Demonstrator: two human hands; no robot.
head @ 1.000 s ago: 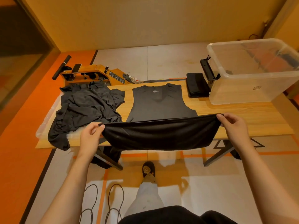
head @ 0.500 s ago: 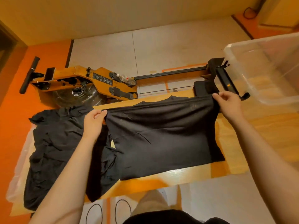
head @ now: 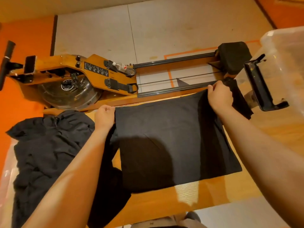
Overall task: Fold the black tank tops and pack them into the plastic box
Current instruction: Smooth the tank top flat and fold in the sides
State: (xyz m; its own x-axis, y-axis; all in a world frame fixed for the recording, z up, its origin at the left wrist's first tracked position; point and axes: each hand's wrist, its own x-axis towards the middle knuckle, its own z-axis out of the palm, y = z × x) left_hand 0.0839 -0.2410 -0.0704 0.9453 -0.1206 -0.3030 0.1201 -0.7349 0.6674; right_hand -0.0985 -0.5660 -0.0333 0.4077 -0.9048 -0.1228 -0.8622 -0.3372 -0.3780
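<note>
**On the table, one top laid flat**

On the orange-brown wooden table (head: pixel 164 201), a black fabric tank top (head: pixel 172 140) lies flat. The left hand (head: pixel 105 117) and right hand (head: pixel 219 97) each pinch a far corner, and that edge runs left to right between them. The one clear plastic box (head: pixel 283 66) stands off to the right, nearer the right hand. At the left is one rumpled black heap of garments (head: pixel 49 145), too tangled to count.

A tank top (head: pixel 172 142) flat on the table (head: pixel 164 201), left hand (head: pixel 104 117) and right hand (head: pixel 219 97) at its far corners, pile of tops (head: pixel 46 145) to its left, plastic box (head: pixel 283 63) on the right, rowing machine (head: pixel 92 74) behind the table.
</note>
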